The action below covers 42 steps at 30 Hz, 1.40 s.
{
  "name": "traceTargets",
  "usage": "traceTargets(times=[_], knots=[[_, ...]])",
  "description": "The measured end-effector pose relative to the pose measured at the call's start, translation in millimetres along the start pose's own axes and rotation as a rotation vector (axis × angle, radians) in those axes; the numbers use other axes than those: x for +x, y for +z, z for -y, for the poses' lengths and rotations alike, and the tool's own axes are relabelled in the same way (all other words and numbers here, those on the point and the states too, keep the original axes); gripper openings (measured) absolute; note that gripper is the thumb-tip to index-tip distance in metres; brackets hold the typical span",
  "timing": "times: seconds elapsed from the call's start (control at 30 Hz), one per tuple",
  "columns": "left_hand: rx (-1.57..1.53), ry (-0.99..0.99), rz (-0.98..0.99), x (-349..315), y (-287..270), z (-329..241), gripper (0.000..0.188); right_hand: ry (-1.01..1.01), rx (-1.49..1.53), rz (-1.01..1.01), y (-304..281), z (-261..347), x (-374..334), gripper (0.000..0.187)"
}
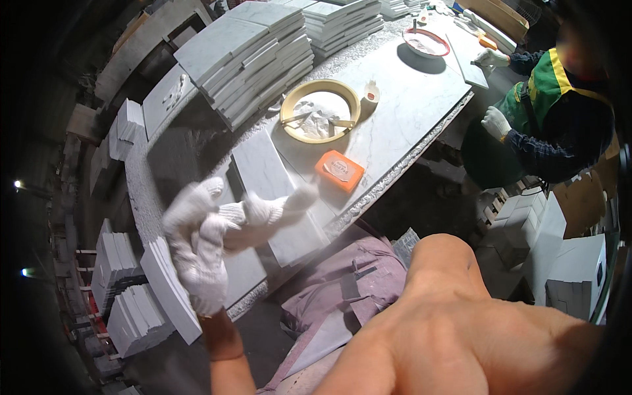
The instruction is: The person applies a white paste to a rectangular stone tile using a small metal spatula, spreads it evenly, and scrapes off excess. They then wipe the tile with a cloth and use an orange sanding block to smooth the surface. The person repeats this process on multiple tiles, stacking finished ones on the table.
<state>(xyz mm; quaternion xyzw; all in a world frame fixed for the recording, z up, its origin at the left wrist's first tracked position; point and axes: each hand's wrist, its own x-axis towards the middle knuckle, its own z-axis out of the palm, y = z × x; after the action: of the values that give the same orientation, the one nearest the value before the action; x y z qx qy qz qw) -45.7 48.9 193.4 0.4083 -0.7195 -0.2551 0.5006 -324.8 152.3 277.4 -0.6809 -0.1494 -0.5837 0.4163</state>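
Observation:
My left hand [197,250], in a white knit glove, is raised over the near left of the worktable, fingers closed on a second white knit glove [273,209]. That loose glove stretches to the right above a narrow marble slab [280,224] and is smeared by motion. My bare right hand [441,336] looms very large in the lower right, close to the camera. Its back shows, but its fingers run out of the picture. Beyond the loose glove an orange block [340,171] with a pale label lies on the marble tabletop [395,138].
A cream bowl [320,135] holds white powder and two tools, with a small white bottle [371,92] beside it. Tall stacks of marble tiles [263,72] stand behind. At right, a person in a green and yellow vest [550,85] works near a red-rimmed bowl [426,43].

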Motion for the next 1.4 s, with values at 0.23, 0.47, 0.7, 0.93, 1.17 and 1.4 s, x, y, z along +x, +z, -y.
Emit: traceTargets(times=[0.23, 0.47, 0.7, 0.93, 1.17, 1.4], knots=[[0.038, 0.512, 0.426, 68, 1, -72, 0.059, 0.009, -0.02, -0.009, 7, 3, 3, 0.015], [0.051, 0.56, 0.52, 72, 13, -86, 0.058, -0.021, -0.091, -0.019, 10, 9, 5, 0.017], [0.042, 0.525, 0.498, 63, 13, -83, 0.057, -0.05, -0.161, -0.041, 11, 19, -1, 0.018], [0.045, 0.504, 0.477, 55, 14, -83, 0.055, -0.084, -0.219, -0.057, 10, 23, -5, 0.021], [0.042, 0.459, 0.432, 48, 15, -86, 0.054, -0.106, -0.25, -0.075, 0, 30, -8, 0.023], [0.045, 0.402, 0.357, 36, 18, -93, 0.053, -0.113, -0.264, -0.08, -13, 38, -8, 0.026]])
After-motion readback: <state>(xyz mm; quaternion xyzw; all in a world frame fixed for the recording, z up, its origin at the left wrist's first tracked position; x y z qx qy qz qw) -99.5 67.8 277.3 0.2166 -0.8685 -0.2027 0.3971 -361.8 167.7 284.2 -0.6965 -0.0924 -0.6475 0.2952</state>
